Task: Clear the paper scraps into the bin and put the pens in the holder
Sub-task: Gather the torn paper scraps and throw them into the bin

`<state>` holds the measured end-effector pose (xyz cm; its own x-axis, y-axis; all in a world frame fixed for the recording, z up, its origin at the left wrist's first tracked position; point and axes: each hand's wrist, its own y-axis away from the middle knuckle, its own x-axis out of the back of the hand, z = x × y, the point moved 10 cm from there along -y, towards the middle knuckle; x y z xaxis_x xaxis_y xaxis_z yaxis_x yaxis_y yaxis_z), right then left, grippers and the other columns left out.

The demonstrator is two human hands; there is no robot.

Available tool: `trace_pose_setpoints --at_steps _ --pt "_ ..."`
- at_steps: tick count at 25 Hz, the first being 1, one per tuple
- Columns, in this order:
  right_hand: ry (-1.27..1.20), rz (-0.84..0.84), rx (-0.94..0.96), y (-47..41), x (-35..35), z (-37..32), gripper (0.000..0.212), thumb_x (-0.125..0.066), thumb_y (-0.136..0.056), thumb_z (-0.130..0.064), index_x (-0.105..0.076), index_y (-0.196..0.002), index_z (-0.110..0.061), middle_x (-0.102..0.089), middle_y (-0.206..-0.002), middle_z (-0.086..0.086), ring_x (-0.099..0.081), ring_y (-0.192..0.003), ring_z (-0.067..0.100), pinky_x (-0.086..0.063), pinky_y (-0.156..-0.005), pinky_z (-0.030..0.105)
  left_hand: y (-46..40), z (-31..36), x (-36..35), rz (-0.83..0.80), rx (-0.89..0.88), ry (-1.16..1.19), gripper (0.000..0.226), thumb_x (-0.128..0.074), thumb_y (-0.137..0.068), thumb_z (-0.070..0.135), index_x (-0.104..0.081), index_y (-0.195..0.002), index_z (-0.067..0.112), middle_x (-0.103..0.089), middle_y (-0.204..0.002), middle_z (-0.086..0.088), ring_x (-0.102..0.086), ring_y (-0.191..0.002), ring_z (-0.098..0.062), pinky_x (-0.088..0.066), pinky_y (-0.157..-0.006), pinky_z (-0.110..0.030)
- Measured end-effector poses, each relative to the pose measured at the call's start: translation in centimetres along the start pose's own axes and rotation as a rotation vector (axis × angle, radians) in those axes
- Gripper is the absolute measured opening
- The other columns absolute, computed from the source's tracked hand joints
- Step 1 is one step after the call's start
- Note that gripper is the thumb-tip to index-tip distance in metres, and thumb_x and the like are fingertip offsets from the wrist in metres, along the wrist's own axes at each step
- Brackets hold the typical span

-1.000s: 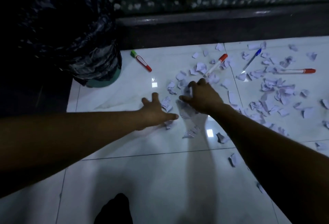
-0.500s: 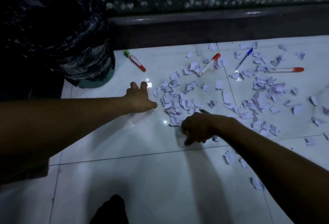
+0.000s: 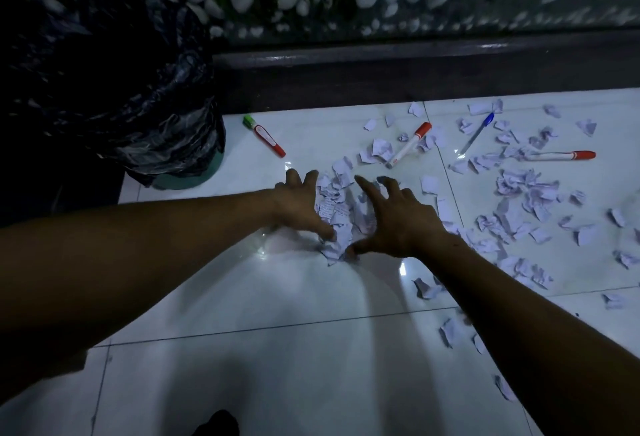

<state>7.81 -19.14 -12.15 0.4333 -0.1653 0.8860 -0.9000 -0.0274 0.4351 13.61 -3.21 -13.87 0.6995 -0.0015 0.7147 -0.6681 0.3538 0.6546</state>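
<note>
A small heap of torn white paper scraps (image 3: 337, 214) lies on the white tiled floor between my hands. My left hand (image 3: 299, 205) presses flat against the heap's left side, fingers spread. My right hand (image 3: 394, 217) lies flat on the right side, fingers splayed, thumb at the heap's near edge. Many more scraps (image 3: 519, 200) are strewn to the right. A red marker with a green cap (image 3: 264, 135) lies near the bin (image 3: 114, 96), which is lined with a black bag. A white marker with a red cap (image 3: 408, 145), a blue pen (image 3: 477, 133) and another red-capped marker (image 3: 562, 155) lie among the scraps.
A dark raised kerb (image 3: 381, 68) runs along the far edge of the floor, with white pebbles and plants behind it. Loose scraps (image 3: 450, 331) lie near my right forearm. A dark shape (image 3: 218, 423) shows at the bottom edge. No pen holder is in view.
My right hand has opened and moved forward from the near side onto the right of the heap. My left hand has slid right against the scraps, drawing them together.
</note>
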Motion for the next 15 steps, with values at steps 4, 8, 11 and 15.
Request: trace_pose_setpoints --at_steps 4,8,11,15 --pt "0.056 0.004 0.004 -0.7 -1.0 -1.4 0.134 -0.080 -0.057 -0.070 0.000 -0.156 -0.033 -0.024 -0.153 0.011 -0.037 -0.135 0.037 -0.050 -0.092 0.049 -0.2 1.5 -1.8 0.005 -0.071 -0.172 0.152 -0.087 -0.048 0.067 0.011 -0.155 0.022 -0.015 -0.145 -0.016 -0.037 -0.130 -0.041 -0.045 -0.105 -0.046" --pt "-0.149 0.060 0.029 -2.1 -0.8 -2.8 0.097 -0.083 -0.072 -0.044 -0.028 -0.149 -0.023 -0.041 -0.130 0.015 -0.057 -0.110 0.035 -0.053 -0.089 0.041 -0.6 3.7 -1.8 0.118 -0.153 0.000 0.116 -0.090 -0.064 0.043 -0.019 -0.152 0.017 -0.032 -0.136 -0.016 -0.054 -0.114 -0.034 -0.051 -0.096 -0.034" --pt "-0.311 0.124 -0.004 -3.3 -0.6 -3.0 0.055 -0.073 -0.085 -0.030 -0.049 -0.132 -0.014 -0.054 -0.115 0.013 -0.063 -0.096 0.030 -0.048 -0.081 0.030 -0.7 4.2 -0.2 0.155 -0.222 0.186 0.071 -0.083 -0.074 0.022 -0.046 -0.132 0.009 -0.056 -0.124 -0.015 -0.059 -0.106 -0.029 -0.045 -0.079 -0.027" --pt "-0.514 0.214 -0.065 -3.4 0.4 -2.3 0.020 -0.066 -0.081 -0.005 -0.064 -0.100 -0.001 -0.071 -0.095 0.014 -0.066 -0.090 0.029 -0.040 -0.068 0.028 -0.2 3.6 1.0 0.200 -0.193 0.282 0.031 -0.079 -0.074 0.013 -0.062 -0.099 0.007 -0.067 -0.103 -0.009 -0.063 -0.095 -0.027 -0.038 -0.058 -0.022"
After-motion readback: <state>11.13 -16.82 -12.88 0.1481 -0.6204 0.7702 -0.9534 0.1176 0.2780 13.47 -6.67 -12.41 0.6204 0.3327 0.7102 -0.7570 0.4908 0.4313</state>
